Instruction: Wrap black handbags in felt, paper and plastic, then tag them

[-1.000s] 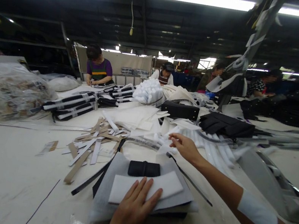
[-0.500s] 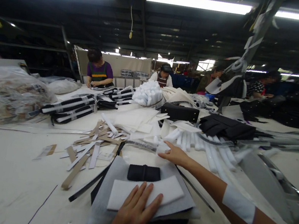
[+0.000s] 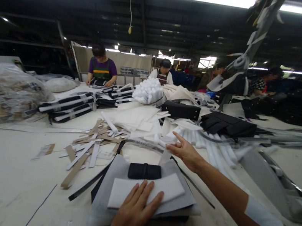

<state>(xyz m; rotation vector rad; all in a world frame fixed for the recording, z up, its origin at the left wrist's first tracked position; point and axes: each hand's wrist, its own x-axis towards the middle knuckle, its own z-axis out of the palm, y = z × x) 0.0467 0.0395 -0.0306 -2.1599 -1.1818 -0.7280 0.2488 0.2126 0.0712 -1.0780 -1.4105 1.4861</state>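
Observation:
In the head view, my left hand (image 3: 136, 207) lies flat with fingers spread on a white foam strip (image 3: 173, 187). The strip rests on a thin white wrapping sheet (image 3: 116, 165), which covers a dark bag lying flat. A small black folded pouch (image 3: 144, 171) sits on the same sheet, just beyond the strip. My right hand (image 3: 187, 153) is held out above the far right side of the bag, thumb and index finger apart, with nothing visibly held. Close to its fingertips is the bag's film-wrapped handle (image 3: 144, 144).
Cardboard strips (image 3: 85, 156) are scattered to the left. Behind lie white sheets (image 3: 129, 117), a pile of white foam rolls (image 3: 149, 91), a black bag (image 3: 180, 110) and black flat pieces (image 3: 227, 124). A large plastic sack (image 3: 5, 91) stands far left. Several co-workers sit beyond.
My right hand has drawn away to the right from the white wrap at the handle, and its fingers have spread. My left hand stays on the foam strip. The view has tilted slightly.

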